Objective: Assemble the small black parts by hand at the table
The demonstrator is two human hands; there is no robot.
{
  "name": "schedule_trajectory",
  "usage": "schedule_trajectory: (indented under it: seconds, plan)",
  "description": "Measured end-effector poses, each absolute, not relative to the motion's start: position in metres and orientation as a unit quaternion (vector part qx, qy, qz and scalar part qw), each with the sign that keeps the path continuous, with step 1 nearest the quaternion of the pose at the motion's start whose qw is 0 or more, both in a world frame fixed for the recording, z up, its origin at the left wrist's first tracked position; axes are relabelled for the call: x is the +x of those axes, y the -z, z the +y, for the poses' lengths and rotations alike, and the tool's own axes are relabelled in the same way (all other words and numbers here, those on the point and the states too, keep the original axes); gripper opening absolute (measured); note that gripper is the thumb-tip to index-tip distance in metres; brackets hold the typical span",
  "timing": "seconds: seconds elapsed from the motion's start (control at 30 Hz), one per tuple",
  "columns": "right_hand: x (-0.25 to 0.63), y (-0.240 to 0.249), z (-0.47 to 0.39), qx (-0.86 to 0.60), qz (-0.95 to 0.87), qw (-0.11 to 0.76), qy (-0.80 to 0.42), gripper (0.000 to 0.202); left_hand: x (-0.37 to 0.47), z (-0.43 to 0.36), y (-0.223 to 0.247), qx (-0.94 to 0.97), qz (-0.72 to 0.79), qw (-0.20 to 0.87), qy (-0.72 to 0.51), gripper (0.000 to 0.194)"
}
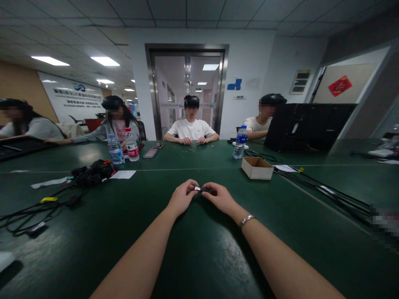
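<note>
Just above the green table (199,249), both my hands meet on a small, slim black thing with a shiny silver part (198,189). It lies roughly level, and its exact kind is too small to make out. My left hand (181,198) pinches its left end between thumb and fingertips. The right end is between the thumb and fingers of my right hand (222,199), which partly hide it. A silver bracelet (247,221) circles my right wrist.
An open cardboard box (257,168) stands ahead on the right, near a water bottle (240,142). Black cables (327,193) run along the right side. More tangled gear (90,173) and two bottles (132,145) are on the left. A person (191,126) sits opposite; others sit at both sides.
</note>
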State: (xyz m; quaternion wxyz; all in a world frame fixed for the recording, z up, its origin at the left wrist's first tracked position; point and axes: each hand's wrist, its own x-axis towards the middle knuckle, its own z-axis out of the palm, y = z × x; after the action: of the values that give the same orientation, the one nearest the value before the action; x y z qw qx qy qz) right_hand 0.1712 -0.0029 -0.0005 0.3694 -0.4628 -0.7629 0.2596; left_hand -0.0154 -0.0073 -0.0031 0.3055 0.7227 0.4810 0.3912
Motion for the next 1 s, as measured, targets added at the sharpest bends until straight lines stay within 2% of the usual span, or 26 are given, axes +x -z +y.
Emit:
schedule_trajectory:
  seconds: [0.1, 0.2, 0.33, 0.43, 0.6, 0.77, 1.0]
  plan:
    - [0.1708, 0.0014, -0.0022, -0.461, -0.764, 0.366, -0.265, 0.025, -0.0156, -0.0066, 0.0034, 0.721, 0.466, 0.311, -0.408, 0.022]
    - [0.1708, 0.0019, -0.0015, -0.468, -0.756, 0.372, -0.266, 0.025, -0.0159, -0.0069, 0.0033, 0.706, 0.474, 0.327, -0.413, 0.038]
    - [0.1714, 0.0021, -0.0012, -0.468, -0.755, 0.377, -0.263, 0.025, -0.0156, -0.0068, 0.0031, 0.689, 0.515, 0.322, -0.395, 0.031]
    - [0.1718, 0.0026, -0.0009, -0.465, -0.758, 0.375, -0.262, 0.025, -0.0151, -0.0057, 0.0038, 0.704, 0.536, 0.289, -0.365, 0.040]
    - [0.1727, 0.0064, 0.0016, -0.463, -0.762, 0.371, -0.260, 0.025, -0.0152, -0.0040, 0.0053, 0.720, 0.480, 0.308, -0.395, 0.017]
    - [0.1733, 0.0092, 0.0033, -0.460, -0.765, 0.368, -0.260, 0.024, -0.0156, -0.0053, 0.0030, 0.723, 0.451, 0.328, -0.408, 0.017]
    - [0.1737, 0.0056, 0.0017, -0.459, -0.765, 0.369, -0.260, 0.023, -0.0147, -0.0101, -0.0028, 0.718, 0.483, 0.320, -0.386, 0.019]
